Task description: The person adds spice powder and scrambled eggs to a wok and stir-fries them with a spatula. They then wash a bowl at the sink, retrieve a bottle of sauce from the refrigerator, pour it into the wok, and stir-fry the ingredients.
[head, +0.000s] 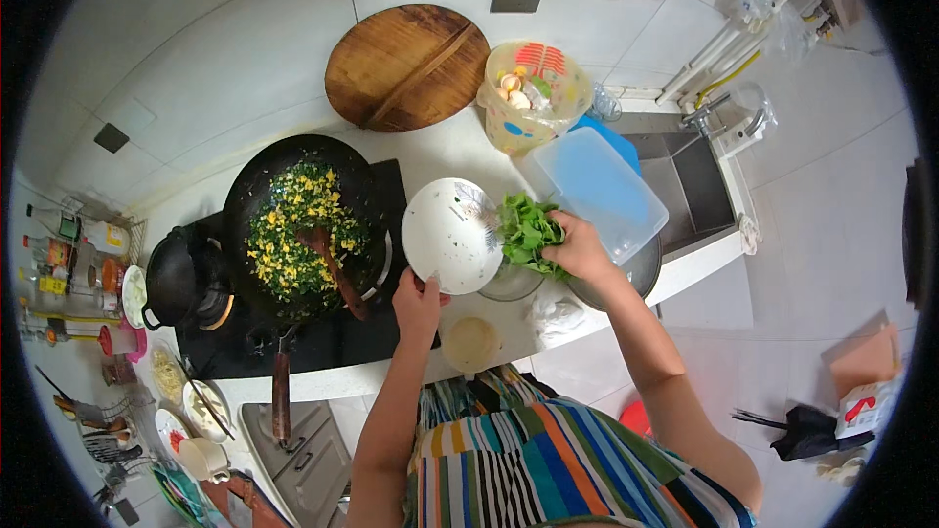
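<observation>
Pinched at its near rim by my left hand (419,302), a white plate (449,246) shows a leaf pattern and a few green specks. My right hand (583,246) grips a bunch of leafy greens (530,229) just right of the plate. Under the greens sits a glass bowl (513,284), partly hidden. On the stove to the left, a black wok (249,183) holds chopped greens mixed with yellow egg pieces (293,198). A wooden spatula (336,268) rests in the wok, its handle toward me.
A clear plastic container (598,191) lies near the steel sink (682,183). Behind stand a bin with eggshells (532,117) and a round wooden lid (407,66). The wok's handle (282,396) juts past the counter edge. A black pot (180,279) occupies the left burner; small dishes (207,411) sit further left.
</observation>
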`<state>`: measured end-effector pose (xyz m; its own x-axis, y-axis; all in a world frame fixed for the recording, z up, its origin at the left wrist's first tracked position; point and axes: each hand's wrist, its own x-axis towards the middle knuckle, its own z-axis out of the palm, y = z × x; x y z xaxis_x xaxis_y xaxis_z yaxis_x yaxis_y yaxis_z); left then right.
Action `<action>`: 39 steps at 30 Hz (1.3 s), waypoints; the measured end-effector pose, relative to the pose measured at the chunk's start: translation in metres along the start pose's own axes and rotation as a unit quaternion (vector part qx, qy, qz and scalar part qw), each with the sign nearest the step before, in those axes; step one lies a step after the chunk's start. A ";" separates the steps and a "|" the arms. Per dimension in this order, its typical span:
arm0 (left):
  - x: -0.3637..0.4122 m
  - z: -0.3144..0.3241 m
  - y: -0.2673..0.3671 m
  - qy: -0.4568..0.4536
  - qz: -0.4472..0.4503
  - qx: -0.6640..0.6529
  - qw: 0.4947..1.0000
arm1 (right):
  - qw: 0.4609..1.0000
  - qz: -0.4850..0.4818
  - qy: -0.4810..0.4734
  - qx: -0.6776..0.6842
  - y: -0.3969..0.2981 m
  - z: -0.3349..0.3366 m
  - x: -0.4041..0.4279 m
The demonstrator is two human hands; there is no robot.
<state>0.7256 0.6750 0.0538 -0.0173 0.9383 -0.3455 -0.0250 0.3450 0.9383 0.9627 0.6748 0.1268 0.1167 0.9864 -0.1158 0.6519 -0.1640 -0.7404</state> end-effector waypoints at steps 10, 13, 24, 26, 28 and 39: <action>0.024 0.038 -0.012 -0.104 -0.066 -0.144 0.982 | 0.915 -0.186 -0.035 -0.357 -0.030 0.060 0.036; 0.038 0.036 -0.016 -0.095 -0.072 -0.174 0.978 | 0.934 -0.158 -0.116 -0.299 -0.037 0.052 0.043; 0.110 0.053 -0.025 -0.053 -0.127 -0.237 0.962 | 0.976 -0.209 -0.053 0.018 -0.024 0.029 0.117; 0.122 0.052 -0.034 -0.037 -0.124 -0.220 0.967 | 0.974 -0.213 -0.076 -0.001 -0.029 0.034 0.125; 0.133 0.052 -0.044 -0.037 -0.119 -0.216 0.968 | 0.972 -0.214 -0.096 -0.019 -0.026 0.039 0.134; 0.178 0.052 -0.088 -0.023 -0.172 -0.152 0.973 | 0.954 -0.294 -0.053 0.002 -0.019 0.077 0.161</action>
<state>0.7763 0.8134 -0.0892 0.0901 0.7708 -0.6307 -0.3167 0.6226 0.7156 0.9116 0.8377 0.0713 -0.3445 0.9033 0.2555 0.5778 0.4185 -0.7007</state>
